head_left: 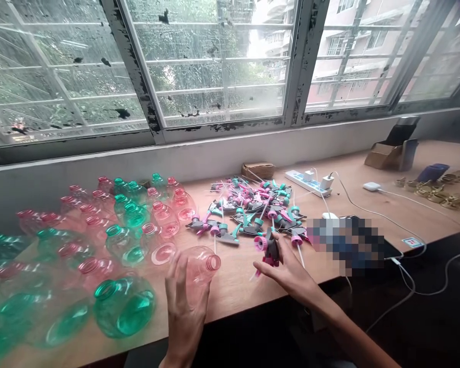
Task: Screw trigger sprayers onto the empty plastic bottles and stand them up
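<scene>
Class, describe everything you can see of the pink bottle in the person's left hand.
The pink bottle is see-through and looks like plastic, with a bulging body narrowing to a short, ringed neck. Its round mouth is uncapped. It tips sideways, neck toward the picture's right. The left hand grips it, fingers on one side, thumb on the other; whether it touches the table is unclear.

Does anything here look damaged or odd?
Yes. The white-painted window frame has dark patches, as if chipped, and ragged dark blotches mark its glass panes. On the brown wooden table, pink, teal and grey plastic spray heads lie jumbled; nothing looks spilled.
</scene>
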A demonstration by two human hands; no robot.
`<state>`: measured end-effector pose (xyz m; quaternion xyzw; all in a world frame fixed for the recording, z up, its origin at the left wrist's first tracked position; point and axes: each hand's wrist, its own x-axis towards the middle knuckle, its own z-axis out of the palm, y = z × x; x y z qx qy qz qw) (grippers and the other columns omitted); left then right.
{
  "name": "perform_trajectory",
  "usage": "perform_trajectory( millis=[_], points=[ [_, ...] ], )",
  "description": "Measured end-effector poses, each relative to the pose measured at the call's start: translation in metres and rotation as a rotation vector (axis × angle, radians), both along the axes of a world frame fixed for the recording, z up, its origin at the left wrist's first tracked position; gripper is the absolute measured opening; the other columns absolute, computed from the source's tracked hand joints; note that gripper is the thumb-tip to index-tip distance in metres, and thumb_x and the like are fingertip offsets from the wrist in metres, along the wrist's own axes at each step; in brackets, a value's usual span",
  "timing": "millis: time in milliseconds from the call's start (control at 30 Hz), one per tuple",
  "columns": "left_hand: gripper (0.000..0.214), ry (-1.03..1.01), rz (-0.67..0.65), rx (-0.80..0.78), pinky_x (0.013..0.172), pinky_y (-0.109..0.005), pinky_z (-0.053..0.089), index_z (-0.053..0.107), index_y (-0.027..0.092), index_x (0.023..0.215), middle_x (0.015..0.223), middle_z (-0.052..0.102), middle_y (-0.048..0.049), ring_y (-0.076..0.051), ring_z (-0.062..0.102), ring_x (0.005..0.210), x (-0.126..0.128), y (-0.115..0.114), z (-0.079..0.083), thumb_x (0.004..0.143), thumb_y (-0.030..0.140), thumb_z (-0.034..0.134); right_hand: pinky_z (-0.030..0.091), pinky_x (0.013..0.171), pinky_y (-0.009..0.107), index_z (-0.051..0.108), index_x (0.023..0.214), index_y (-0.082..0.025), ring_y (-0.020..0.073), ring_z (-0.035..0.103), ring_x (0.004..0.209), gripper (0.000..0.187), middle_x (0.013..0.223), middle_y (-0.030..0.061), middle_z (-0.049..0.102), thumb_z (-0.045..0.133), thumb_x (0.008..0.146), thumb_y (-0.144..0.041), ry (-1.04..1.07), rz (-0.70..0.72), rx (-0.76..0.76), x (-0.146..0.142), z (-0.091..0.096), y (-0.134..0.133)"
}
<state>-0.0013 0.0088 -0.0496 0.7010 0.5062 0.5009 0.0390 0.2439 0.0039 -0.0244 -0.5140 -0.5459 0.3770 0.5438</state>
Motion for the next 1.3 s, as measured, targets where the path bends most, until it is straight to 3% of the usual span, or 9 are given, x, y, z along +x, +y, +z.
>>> perform_trajectory(
  millis=[67, 133, 267, 333, 500, 633, 767, 967, 1300],
  points=[
    [0.067, 0.049, -0.012, 0.017, 0.116, -0.055, 0.032, 0.028, 0.035, 0.151, 0.156, 0.034, -0.0075, -0.032, 0.035, 0.143, 0.0, -0.001, -0.002, 0.093, 0.032, 0.062, 0.053, 0.082, 0.038, 0.05, 0.128, -0.024, 0.0256, 0.063, 0.094, 0.054, 0.104, 0.0049, 0.065, 0.071, 0.084, -0.045, -0.034, -0.046, 0.028, 0.007, -0.003, -0.002],
    [0.074, 0.014, -0.012, -0.043, 0.111, -0.055, 0.04, 0.022, 0.034, 0.153, 0.157, 0.033, -0.0099, -0.033, 0.043, 0.138, -0.002, 0.001, -0.003, 0.092, 0.034, 0.063, 0.053, 0.084, 0.039, 0.052, 0.129, -0.024, 0.0273, 0.062, 0.101, 0.046, 0.113, 0.007, 0.065, 0.063, 0.089, -0.046, -0.024, -0.144, 0.063, 0.007, -0.007, -0.008],
    [0.075, -0.025, -0.014, -0.026, 0.11, -0.054, 0.042, 0.028, 0.029, 0.15, 0.155, 0.037, -0.0122, -0.033, 0.045, 0.136, -0.009, 0.007, -0.002, 0.087, 0.038, 0.069, 0.054, 0.073, 0.036, 0.059, 0.116, -0.024, 0.0244, 0.065, 0.081, 0.032, 0.092, 0.004, 0.068, 0.061, 0.092, -0.045, 0.018, -0.351, 0.101, -0.005, -0.023, -0.018],
    [0.068, 0.038, -0.004, -0.007, 0.114, -0.054, 0.036, 0.033, 0.028, 0.148, 0.156, 0.034, -0.0116, -0.033, 0.038, 0.142, -0.012, 0.009, 0.0, 0.089, 0.037, 0.066, 0.054, 0.071, 0.034, 0.062, 0.111, -0.023, 0.0234, 0.064, 0.077, 0.03, 0.089, 0.0032, 0.068, 0.061, 0.091, -0.045, 0.0, -0.303, 0.087, -0.012, -0.029, -0.013],
    [0.061, 0.091, -0.028, -0.183, 0.115, -0.057, 0.034, 0.031, 0.033, 0.15, 0.162, 0.019, -0.0075, -0.034, 0.028, 0.147, -0.016, 0.012, -0.005, 0.094, 0.035, 0.057, 0.052, 0.06, 0.031, 0.061, 0.111, -0.022, 0.0204, 0.062, 0.066, 0.032, 0.079, 0.0008, 0.066, 0.061, 0.091, -0.047, -0.006, -0.18, 0.036, -0.017, -0.031, 0.015],
    [0.067, -0.057, -0.067, -0.249, 0.109, -0.056, 0.042, 0.027, 0.036, 0.151, 0.156, 0.031, -0.0088, -0.033, 0.047, 0.134, -0.018, 0.015, -0.011, 0.092, 0.034, 0.06, 0.053, 0.063, 0.031, 0.06, 0.106, -0.024, 0.0209, 0.063, 0.069, 0.026, 0.078, 0.0003, 0.066, 0.063, 0.09, -0.044, 0.013, -0.21, 0.119, -0.009, -0.032, 0.012],
    [0.082, -0.233, -0.04, -0.331, 0.106, -0.055, 0.046, 0.02, 0.034, 0.152, 0.143, 0.045, -0.0105, -0.03, 0.057, 0.123, -0.017, 0.015, -0.005, 0.086, 0.035, 0.068, 0.054, 0.066, 0.034, 0.058, 0.103, -0.024, 0.0204, 0.064, 0.065, 0.018, 0.078, 0.0006, 0.068, 0.059, 0.093, -0.04, 0.117, -0.163, 0.129, 0.006, -0.035, -0.001],
    [0.08, -0.346, -0.082, -0.301, 0.108, -0.049, 0.045, 0.025, 0.032, 0.151, 0.143, 0.047, -0.0107, -0.027, 0.056, 0.125, -0.013, 0.012, 0.0, 0.086, 0.033, 0.071, 0.058, 0.063, 0.038, 0.059, 0.101, -0.023, 0.0232, 0.066, 0.066, 0.024, 0.081, 0.0038, 0.071, 0.066, 0.087, -0.042, 0.245, -0.126, 0.149, 0.012, -0.041, -0.004],
    [0.076, -0.303, -0.004, -0.19, 0.107, -0.048, 0.045, 0.026, 0.03, 0.149, 0.144, 0.044, -0.0111, -0.027, 0.051, 0.129, -0.013, 0.006, 0.0, 0.087, 0.029, 0.069, 0.057, 0.048, 0.034, 0.057, 0.101, -0.024, 0.0189, 0.062, 0.052, 0.023, 0.068, -0.0012, 0.065, 0.065, 0.088, -0.04, 0.398, -0.07, 0.177, 0.014, -0.048, -0.006]
  ],
)
